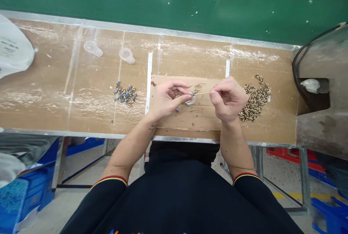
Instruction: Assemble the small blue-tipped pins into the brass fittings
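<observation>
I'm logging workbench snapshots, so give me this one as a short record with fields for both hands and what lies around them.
Left hand: left hand, pinching a small blue piece
Right hand: right hand, gripping a thin yellow stick, its far end at the blue piece
Left pile: blue-and-brass pieces
Right pile: brass-coloured parts
Beyond left pile: two clear plastic containers

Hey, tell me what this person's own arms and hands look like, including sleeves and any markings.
The bare left hand and bare right hand wear no gloves. The arms emerge from short, very dark fabric sleeves, edged with thin red and yellow bands. A small dark marking shows on the left forearm near the wrist, too small to read.
</observation>
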{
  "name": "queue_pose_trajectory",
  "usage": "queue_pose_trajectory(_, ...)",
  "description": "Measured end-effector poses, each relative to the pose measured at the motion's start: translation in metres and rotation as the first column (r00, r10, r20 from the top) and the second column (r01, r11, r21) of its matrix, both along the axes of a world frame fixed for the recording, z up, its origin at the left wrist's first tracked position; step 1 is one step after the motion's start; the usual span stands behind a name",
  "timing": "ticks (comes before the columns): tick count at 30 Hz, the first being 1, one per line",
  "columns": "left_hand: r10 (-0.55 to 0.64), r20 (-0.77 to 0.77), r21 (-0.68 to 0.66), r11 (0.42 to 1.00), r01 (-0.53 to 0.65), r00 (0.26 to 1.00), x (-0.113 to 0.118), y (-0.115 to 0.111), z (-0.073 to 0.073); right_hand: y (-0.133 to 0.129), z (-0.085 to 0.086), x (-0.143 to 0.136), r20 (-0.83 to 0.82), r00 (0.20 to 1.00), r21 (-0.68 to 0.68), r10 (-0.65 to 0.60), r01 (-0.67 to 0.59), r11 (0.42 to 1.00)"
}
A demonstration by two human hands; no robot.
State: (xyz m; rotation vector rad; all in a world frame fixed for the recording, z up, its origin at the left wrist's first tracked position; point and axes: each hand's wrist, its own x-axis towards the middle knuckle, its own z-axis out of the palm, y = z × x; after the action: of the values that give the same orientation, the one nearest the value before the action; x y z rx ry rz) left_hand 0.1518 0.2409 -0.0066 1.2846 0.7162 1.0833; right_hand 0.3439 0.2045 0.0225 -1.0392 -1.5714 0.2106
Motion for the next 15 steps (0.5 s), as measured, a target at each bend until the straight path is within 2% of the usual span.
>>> queue_pose_trajectory(7,-0.015,0.028,-0.012,1.0,0.016,0.999,0.0,0.0,0.0,0.0,-0.001,0.0,0.016,1.0,-0.005,0.007,-0.007,1.0)
queue_pose_trajectory(12,-0.017,0.064,-0.029,0.999,0.019,0.998,-0.002,0.003,-0.002,0.001,0.003,0.02,-0.062,0.996,0.07,-0.056,0.061,0.996)
queue_pose_trajectory(13,-0.023,0.081,-0.028,0.999,0.025,0.996,-0.003,0.004,-0.002,0.001,0.004,0.024,-0.04,0.998,0.06,-0.038,0.041,0.997)
queue_pose_trajectory(15,-0.033,0.12,-0.028,0.999,0.037,0.992,-0.005,0.005,-0.004,0.001,0.003,0.029,0.1,0.992,-0.041,0.077,-0.074,0.996)
